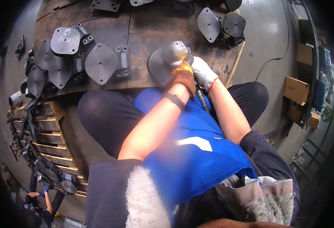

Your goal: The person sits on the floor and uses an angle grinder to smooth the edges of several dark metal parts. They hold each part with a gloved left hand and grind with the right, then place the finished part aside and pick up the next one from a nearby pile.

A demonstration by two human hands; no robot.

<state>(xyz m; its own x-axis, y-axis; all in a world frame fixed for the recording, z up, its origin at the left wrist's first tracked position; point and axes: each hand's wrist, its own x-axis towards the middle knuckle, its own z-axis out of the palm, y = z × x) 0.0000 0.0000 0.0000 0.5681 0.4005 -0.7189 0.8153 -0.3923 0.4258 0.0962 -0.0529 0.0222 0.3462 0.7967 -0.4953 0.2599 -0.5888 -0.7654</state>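
Observation:
My left hand (pixel 184 77), in a brown and yellow glove, is closed around a hand-held air tool (pixel 179 48) with a pale, yellowish head. Against it on the right, my right hand (pixel 202 71), in a white knit glove with an orange cuff edge, is closed on the same tool. A hose coupling (pixel 202 98) hangs below the hands, over my blue apron. The tool's head lies over a grey metal plate (pixel 156 68) near the bench's front edge. Glare and the gloves hide the tool's exact kind and its contact with the plate.
Several flat metal plates with brackets (pixel 101 64) lie left on the wooden bench top (pixel 148 38); others (pixel 208 25) lie at the back right. A pallet (pixel 47 133) carries metal parts at lower left, near another person's arm (pixel 48 201). Cardboard boxes (pixel 296 90) stand right.

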